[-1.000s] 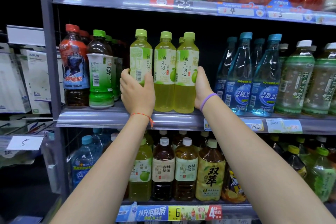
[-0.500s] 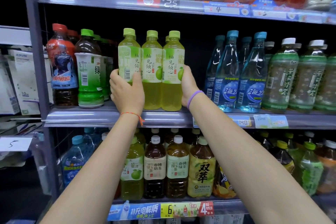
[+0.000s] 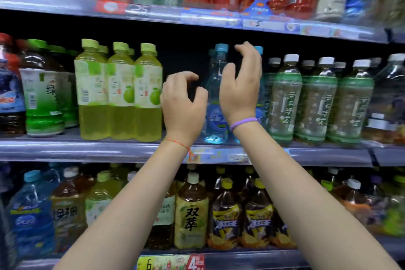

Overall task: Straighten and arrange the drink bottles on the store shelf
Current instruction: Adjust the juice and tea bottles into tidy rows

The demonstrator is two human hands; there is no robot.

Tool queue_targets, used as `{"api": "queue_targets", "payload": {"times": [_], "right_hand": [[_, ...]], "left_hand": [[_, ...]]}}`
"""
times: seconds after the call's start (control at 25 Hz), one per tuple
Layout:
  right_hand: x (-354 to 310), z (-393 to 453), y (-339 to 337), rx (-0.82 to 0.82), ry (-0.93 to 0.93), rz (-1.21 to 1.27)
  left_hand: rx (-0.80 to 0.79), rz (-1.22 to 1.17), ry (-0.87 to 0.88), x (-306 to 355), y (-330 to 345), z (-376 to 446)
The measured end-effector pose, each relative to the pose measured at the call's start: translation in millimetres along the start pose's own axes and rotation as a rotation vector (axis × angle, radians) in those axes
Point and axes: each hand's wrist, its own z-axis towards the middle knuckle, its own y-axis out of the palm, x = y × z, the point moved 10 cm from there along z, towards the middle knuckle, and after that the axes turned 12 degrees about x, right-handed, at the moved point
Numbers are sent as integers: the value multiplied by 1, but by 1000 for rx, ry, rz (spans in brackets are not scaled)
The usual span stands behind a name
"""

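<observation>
Step in hand: both hands are in the air in front of the middle shelf (image 3: 87, 151), between the yellow-green bottles (image 3: 119, 92) and the blue water bottles (image 3: 215, 98). I judge this as the reach toward the blue group.
Left hand (image 3: 183, 105): fingers loosely curled with a gap to the thumb, holding nothing; it is just beside the rightmost yellow-green bottle, and whether it touches it I cannot tell.
Right hand (image 3: 242, 85): raised higher, fingers bent like a claw, holding nothing; it covers one blue bottle, whose cap (image 3: 259, 49) shows over the fingers.
Task's things: three yellow-green bottles stand upright and close together at the shelf front, labels forward. The blue bottles stand upright to their right, with a dark gap between the two groups.
Next move: probably each hand must close around the side of a blue bottle and bring the pair square to the shelf edge (gently, because the bottles are tall and narrow).
Readable writing: the picture is blurred. On the lower shelf one yellow bottle (image 3: 191, 215) shows "双萃". The price strip (image 3: 171, 264) shows "6" and "4".
</observation>
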Motion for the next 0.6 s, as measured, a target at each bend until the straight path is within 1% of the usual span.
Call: {"api": "queue_targets", "payload": {"times": [0.08, 0.2, 0.28, 0.44, 0.6], "right_hand": [[32, 8, -17, -38, 131, -15], [71, -1, -21, -153, 398, 14], [86, -10, -20, -222, 527, -2], [104, -21, -25, -265, 670, -12], [123, -45, -27, -350, 825, -102]], "left_hand": [[-107, 57, -95, -6, 29, -19], [-296, 94, -323, -26, 57, -44], [-352, 128, -433, -39, 65, -53], [-380, 152, -548, -55, 71, -63], [-314, 174, -546, -59, 69, -67]]}}
